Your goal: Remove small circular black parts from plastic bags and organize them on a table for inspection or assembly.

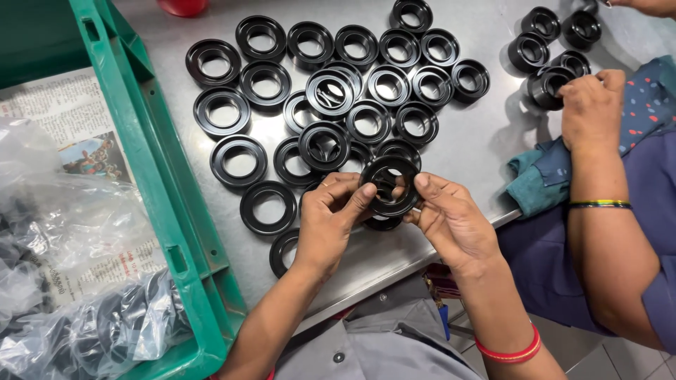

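Note:
My left hand (331, 214) and my right hand (451, 218) together hold one black rubber ring seal (389, 184) upright just above the near edge of the steel table (486, 134). Thumbs and fingertips of both hands pinch its rim. A second dark ring (382, 223) sits right under the held one. Many more black ring seals (331, 91) lie flat on the table beyond my hands, some overlapping or stacked.
A green plastic crate (151, 162) at the left holds newspaper and clear bags of black parts (84, 331). On the right, another person's hand (591, 105) rests on a stack of rings (548, 86) beside a blue-green cloth (539, 179). A red object (183, 6) sits at the far edge.

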